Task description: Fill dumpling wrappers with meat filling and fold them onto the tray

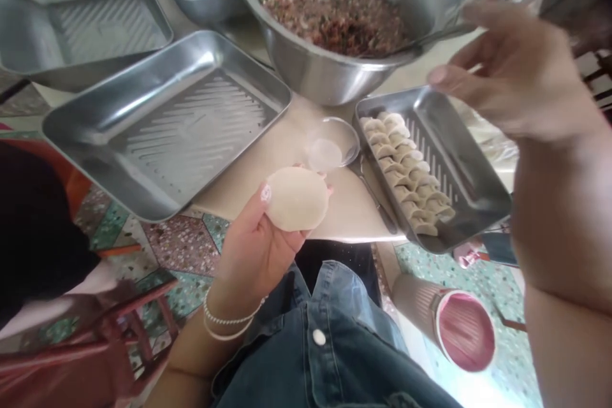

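Observation:
My left hand (261, 245) holds a round, pale dumpling wrapper (297, 199) over the table's near edge, thumb on its rim and palm beneath. My right hand (516, 76), slightly blurred, is raised at the right with thumb and fingers apart. Its fingers are close to the handle of a utensil (437, 38) that rests on the rim of a large steel bowl (329, 80); whether they touch it is unclear. Minced filling (335, 13) lies in that bowl, and the utensil's far end is down in it. Folded dumplings (406, 172) stand in two rows in a steel tray (471, 185).
A small clear bowl (351, 140) and a thin utensil (377, 204) lie by the dumpling tray. Another steel tray (191, 127) is at the left, with more trays behind. Below are a pink-lined bin (466, 331), a red stool (86, 357) and another person's dark sleeve (38, 236).

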`<state>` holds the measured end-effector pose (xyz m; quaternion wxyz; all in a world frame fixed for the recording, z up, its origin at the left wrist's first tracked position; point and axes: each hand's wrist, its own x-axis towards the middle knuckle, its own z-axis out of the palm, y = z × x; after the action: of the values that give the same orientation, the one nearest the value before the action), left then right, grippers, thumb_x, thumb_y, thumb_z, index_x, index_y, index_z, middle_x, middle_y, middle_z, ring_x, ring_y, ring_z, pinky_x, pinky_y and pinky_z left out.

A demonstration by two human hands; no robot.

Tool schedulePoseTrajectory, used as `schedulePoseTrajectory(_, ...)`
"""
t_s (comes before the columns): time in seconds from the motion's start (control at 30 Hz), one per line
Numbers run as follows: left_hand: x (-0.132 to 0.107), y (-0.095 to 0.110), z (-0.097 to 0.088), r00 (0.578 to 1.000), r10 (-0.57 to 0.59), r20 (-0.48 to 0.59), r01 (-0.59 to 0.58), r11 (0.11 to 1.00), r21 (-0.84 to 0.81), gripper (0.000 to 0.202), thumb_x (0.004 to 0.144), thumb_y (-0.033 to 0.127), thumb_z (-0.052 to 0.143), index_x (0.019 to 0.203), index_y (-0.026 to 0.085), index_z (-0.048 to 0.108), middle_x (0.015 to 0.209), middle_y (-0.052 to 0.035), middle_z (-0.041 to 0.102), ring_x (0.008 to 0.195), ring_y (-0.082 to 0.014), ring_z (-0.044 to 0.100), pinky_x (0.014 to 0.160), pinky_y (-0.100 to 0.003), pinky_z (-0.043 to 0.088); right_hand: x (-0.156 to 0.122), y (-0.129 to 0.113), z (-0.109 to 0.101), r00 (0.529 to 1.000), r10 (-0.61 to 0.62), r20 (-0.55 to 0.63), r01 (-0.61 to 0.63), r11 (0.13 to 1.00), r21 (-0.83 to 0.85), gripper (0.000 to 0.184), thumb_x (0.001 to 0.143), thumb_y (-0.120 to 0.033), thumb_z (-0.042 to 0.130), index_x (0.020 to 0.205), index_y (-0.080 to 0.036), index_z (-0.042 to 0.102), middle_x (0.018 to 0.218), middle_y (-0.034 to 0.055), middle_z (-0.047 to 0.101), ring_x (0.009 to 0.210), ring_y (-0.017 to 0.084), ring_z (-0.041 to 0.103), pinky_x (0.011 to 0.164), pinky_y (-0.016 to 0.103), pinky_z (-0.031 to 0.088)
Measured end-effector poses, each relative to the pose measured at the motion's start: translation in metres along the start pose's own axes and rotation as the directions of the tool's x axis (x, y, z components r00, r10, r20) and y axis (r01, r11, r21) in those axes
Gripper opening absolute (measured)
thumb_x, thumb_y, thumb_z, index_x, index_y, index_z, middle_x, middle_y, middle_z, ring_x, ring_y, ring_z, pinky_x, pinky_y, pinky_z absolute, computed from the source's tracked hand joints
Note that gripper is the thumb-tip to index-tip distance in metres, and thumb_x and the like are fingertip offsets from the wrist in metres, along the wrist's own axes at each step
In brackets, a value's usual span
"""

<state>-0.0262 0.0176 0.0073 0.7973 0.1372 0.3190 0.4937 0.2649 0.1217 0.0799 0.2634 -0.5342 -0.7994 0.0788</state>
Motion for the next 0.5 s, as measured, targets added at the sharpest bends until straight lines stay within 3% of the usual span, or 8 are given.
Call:
schedulePoseTrajectory(0.1, 0.002, 0.002, -0.003, 0.998, -0.001, -0.068, 0.001, 1.0, 0.0, 0.036, 0.094, 0.039, 0.04, 0.108, 0.02, 0.067, 0.121, -0.0062, 0.068, 0.123, -0.0242, 0.057, 0.112, -0.037, 0.041, 0.029, -0.002, 0.008, 0.999, 0.007, -0.046, -0.004, 0.998, 0.068, 0.041, 0.086, -0.053, 0.058, 0.119, -0.028, 0.062, 0.085, 0.0022, 0.064, 0.071, 0.014, 0.058, 0.062, 0.03, 0.043)
schedulePoseTrajectory(0.17, 0.004, 0.005, -0.006, 0.991, -0.02, -0.134, 0.017, 1.0, -0.023, 0.036, 0.094, 0.038, 0.042, 0.106, 0.018, 0.069, 0.12, -0.0063, 0.069, 0.121, -0.0223, 0.058, 0.111, -0.034, 0.041, 0.043, -0.008, 0.012, 0.996, -0.059, -0.066, 0.06, 0.998, 0.001, 0.032, 0.09, -0.051, 0.052, 0.104, -0.027, 0.068, 0.091, 0.0027, 0.068, 0.078, 0.016, 0.061, 0.067, 0.031, 0.046)
schedulePoseTrajectory(0.37, 0.007, 0.018, -0.009, 0.985, -0.029, -0.171, 0.01, 0.993, -0.114, 0.038, 0.094, 0.038, 0.041, 0.101, 0.02, 0.073, 0.116, -0.0067, 0.071, 0.119, -0.0243, 0.06, 0.111, -0.041, 0.04, 0.067, -0.019, 0.0, 0.989, -0.122, -0.084, 0.106, 0.978, -0.178, 0.041, 0.089, -0.06, 0.046, 0.075, -0.027, 0.066, 0.065, 0.0018, 0.064, 0.059, 0.015, 0.053, 0.059, 0.033, 0.04)
schedulePoseTrajectory(0.5, 0.008, 0.024, -0.007, 0.977, -0.007, -0.212, -0.024, 0.989, -0.144, 0.037, 0.094, 0.035, 0.041, 0.103, 0.021, 0.074, 0.117, -0.0055, 0.071, 0.118, -0.0226, 0.061, 0.114, -0.041, 0.035, 0.076, -0.02, -0.005, 0.971, -0.111, -0.212, 0.067, 0.976, -0.205, 0.042, 0.091, -0.063, 0.039, 0.08, -0.03, 0.063, 0.068, 0.0031, 0.064, 0.061, 0.016, 0.052, 0.061, 0.034, 0.039)
